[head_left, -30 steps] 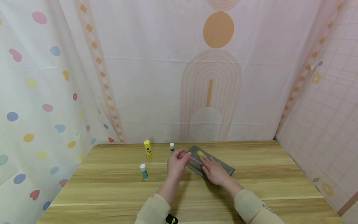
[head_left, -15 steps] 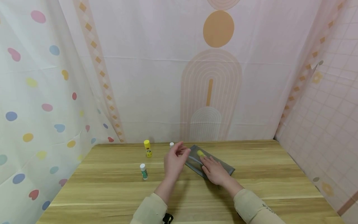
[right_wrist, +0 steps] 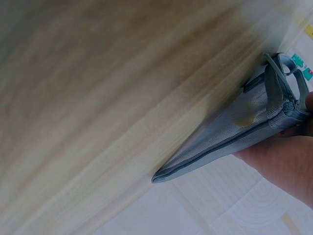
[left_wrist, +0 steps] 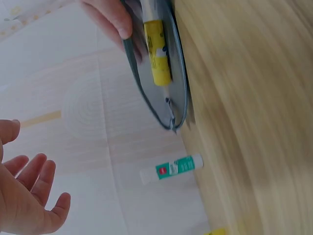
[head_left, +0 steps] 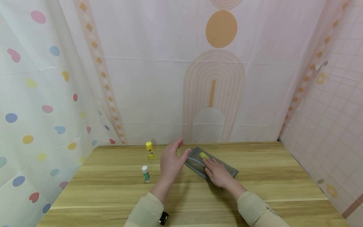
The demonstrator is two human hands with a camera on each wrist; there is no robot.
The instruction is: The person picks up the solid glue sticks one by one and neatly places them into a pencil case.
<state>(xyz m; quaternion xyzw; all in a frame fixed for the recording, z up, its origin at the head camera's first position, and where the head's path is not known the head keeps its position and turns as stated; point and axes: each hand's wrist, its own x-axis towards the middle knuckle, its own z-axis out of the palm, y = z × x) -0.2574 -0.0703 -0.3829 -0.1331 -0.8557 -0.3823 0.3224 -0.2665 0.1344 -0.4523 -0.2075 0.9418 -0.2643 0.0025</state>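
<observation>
A grey mesh zip pouch (head_left: 227,167) lies slantwise on the table, its mouth gaping toward the left wrist camera. Inside it a yellow glue stick (left_wrist: 157,54) shows. My right hand (head_left: 219,175) rests on the pouch's upper side with straight fingers, and the thumb is at the lip of the mouth. Left of the pouch, my left hand (head_left: 171,161) is raised over the table, holding nothing, thumb and fingers spread apart. Behind that hand, hidden in the head view, stands a white-capped glue stick with a green label (left_wrist: 175,168).
Another yellow glue stick (head_left: 150,151) stands upright near the table's back edge. Nearer the front is a white-capped green glue stick (head_left: 146,174), also upright. A patterned curtain (head_left: 153,101) hangs behind the wooden table (head_left: 113,195).
My left hand has drawn back leftward from the pouch's corner, its fingers spreading, and now covers the rear white-capped glue stick in the head view. My right hand has stayed on the pouch.
</observation>
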